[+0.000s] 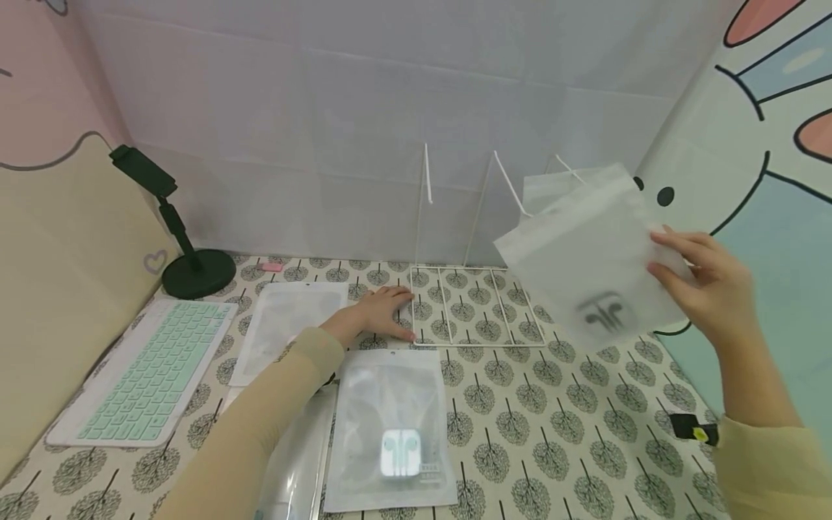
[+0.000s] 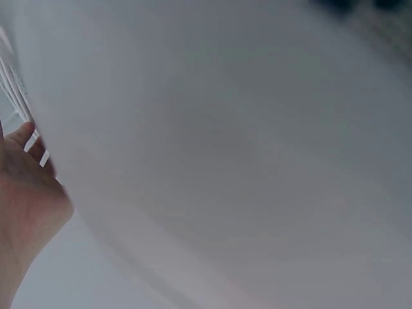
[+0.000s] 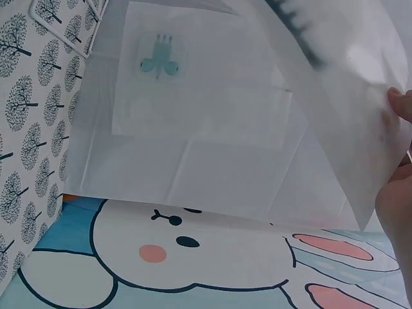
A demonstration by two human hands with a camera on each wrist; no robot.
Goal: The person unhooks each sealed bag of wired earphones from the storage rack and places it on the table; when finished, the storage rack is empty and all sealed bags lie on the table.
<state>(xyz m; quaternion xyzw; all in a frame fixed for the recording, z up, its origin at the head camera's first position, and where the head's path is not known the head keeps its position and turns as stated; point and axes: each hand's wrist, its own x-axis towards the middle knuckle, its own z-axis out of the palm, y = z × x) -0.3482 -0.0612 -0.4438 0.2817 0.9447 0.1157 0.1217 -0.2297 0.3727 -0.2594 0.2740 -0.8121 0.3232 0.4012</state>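
Note:
My right hand (image 1: 715, 285) pinches the edge of a frosted zip bag with earphones inside (image 1: 572, 267), raised in front of a white wire rack (image 1: 477, 345). The bag is tilted and overlaps the rack's right-hand prong. Behind it another frosted bag (image 1: 539, 189) hangs on the rack; in the right wrist view this hanging bag (image 3: 206, 109) shows earphones too. My left hand (image 1: 383, 310) rests at the left side of the rack's base, thumb and fingertips touching the wire. A blurred pale surface fills most of the left wrist view, beside the left hand (image 2: 29, 199).
Another bag with a white earphone case (image 1: 390, 404) lies at the front. A flat bag (image 1: 286, 318) lies left, partly under my left arm, near a clear plastic sheet (image 1: 295, 448). A mint keyboard (image 1: 156, 372), black stand (image 1: 198, 274) and small pink object (image 1: 270, 267) stand further left.

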